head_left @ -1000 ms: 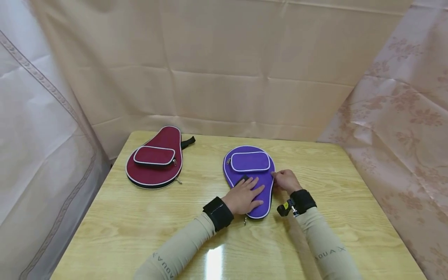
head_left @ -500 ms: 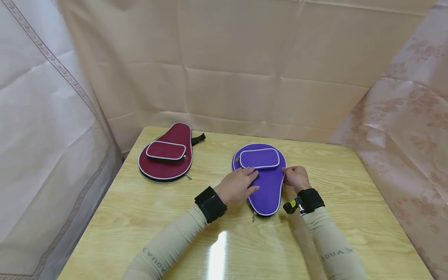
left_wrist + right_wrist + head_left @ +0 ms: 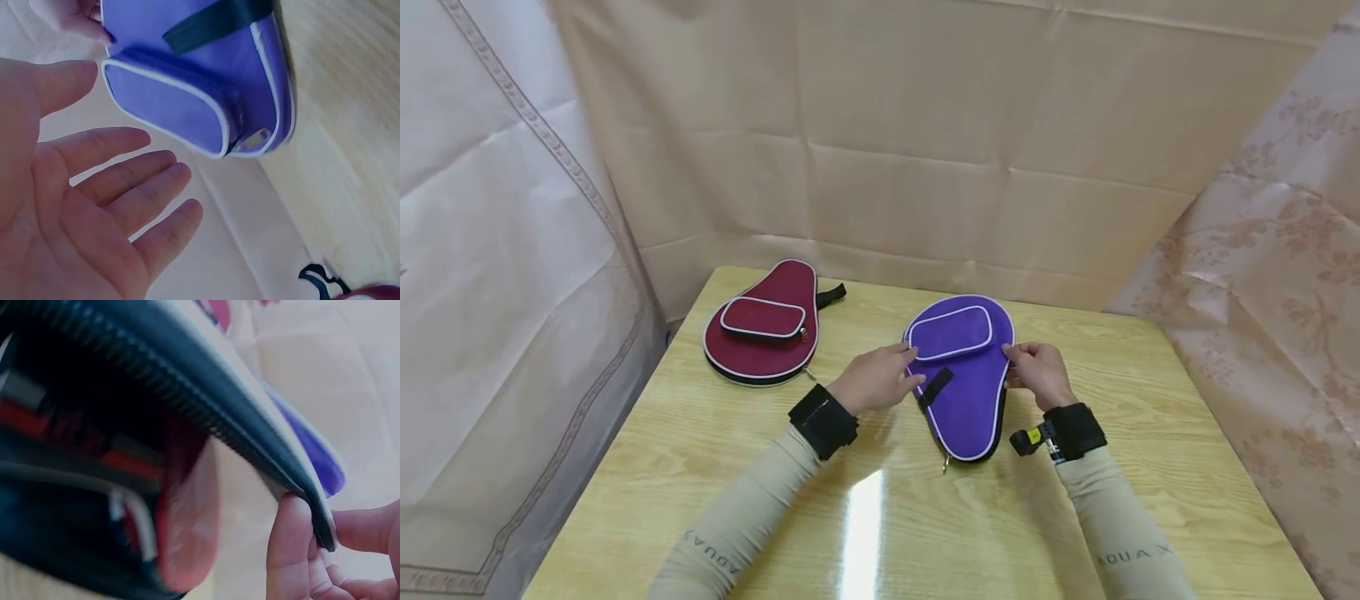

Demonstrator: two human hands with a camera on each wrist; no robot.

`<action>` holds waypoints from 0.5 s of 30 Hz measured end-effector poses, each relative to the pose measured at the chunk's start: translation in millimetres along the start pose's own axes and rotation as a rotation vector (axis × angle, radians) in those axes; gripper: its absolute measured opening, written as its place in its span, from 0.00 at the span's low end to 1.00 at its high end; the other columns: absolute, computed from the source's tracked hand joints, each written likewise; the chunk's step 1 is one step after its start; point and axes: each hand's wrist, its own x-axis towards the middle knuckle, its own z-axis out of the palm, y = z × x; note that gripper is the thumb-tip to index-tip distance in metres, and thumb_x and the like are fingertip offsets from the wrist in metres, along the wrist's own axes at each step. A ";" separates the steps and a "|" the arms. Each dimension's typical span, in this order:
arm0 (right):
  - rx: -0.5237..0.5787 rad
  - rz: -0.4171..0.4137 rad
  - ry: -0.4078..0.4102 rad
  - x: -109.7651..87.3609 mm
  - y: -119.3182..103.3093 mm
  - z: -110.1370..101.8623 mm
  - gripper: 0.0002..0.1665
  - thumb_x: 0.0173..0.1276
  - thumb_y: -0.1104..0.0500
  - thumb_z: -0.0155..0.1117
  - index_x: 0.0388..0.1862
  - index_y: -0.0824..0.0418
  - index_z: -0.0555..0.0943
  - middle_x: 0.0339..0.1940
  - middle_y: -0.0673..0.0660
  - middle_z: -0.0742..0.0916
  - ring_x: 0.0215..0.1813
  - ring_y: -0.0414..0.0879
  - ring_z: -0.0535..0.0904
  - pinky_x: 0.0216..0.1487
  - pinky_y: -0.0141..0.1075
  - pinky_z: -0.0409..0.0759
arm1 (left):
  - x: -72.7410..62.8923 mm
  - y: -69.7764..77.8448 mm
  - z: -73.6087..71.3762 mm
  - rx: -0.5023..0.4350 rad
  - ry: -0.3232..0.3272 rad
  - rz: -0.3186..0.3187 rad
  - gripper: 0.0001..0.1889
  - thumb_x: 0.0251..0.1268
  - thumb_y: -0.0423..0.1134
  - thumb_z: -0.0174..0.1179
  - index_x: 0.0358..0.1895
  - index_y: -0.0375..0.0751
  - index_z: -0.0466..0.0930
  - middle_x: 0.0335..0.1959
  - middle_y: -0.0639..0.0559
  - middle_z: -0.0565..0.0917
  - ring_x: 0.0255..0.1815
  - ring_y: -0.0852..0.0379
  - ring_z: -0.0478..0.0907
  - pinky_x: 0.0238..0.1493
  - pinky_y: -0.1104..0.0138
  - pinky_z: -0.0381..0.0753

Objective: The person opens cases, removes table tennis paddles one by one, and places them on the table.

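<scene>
A purple table tennis paddle case (image 3: 966, 412) with white piping lies on the table, its narrow end toward me. My right hand (image 3: 1039, 372) pinches its right edge between thumb and fingers. In the right wrist view the zipped side gapes, the cover (image 3: 250, 412) is raised, and a red rounded piece beside red-and-grey bands (image 3: 75, 428) shows in the dark inside. My left hand (image 3: 874, 379), fingers extended, is at the case's left edge. In the left wrist view its palm (image 3: 81, 206) holds nothing, close to the purple front pocket (image 3: 169, 109). A black strap (image 3: 936, 386) crosses the left edge.
A maroon case (image 3: 790, 287) of the same shape lies at the back left of the wooden table (image 3: 737, 467), with a black strap (image 3: 831, 295). Beige cloth (image 3: 910, 125) hangs behind the table, with pale drapes at both sides.
My left hand has slid off the purple case's front to its left edge, uncovering the strap. My right hand keeps its pinch; the right edge has risen and the case has tilted slightly.
</scene>
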 end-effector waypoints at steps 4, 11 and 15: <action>0.034 -0.064 -0.028 -7.0 -19.2 12.9 0.19 0.77 0.56 0.56 0.45 0.75 0.75 0.20 0.50 0.79 0.21 0.37 0.79 0.29 0.33 0.85 | -4.3 -8.3 -12.1 -0.044 0.057 -0.017 0.30 0.76 0.51 0.52 0.72 0.36 0.67 0.70 0.39 0.72 0.70 0.44 0.70 0.68 0.52 0.71; -0.032 -0.214 -0.049 -19.2 -50.0 56.3 0.18 0.74 0.55 0.60 0.41 0.73 0.78 0.21 0.52 0.84 0.19 0.41 0.82 0.26 0.35 0.85 | -15.8 -22.5 -26.1 -0.072 0.091 -0.063 0.28 0.76 0.51 0.52 0.70 0.38 0.70 0.67 0.41 0.76 0.68 0.44 0.73 0.68 0.53 0.72; -0.112 -0.285 -0.065 -24.5 -62.7 80.0 0.19 0.73 0.52 0.62 0.43 0.70 0.81 0.28 0.58 0.87 0.21 0.43 0.84 0.26 0.36 0.85 | -24.3 -30.9 -29.8 -0.081 0.077 -0.112 0.29 0.76 0.52 0.51 0.69 0.32 0.70 0.66 0.38 0.76 0.68 0.44 0.72 0.69 0.54 0.70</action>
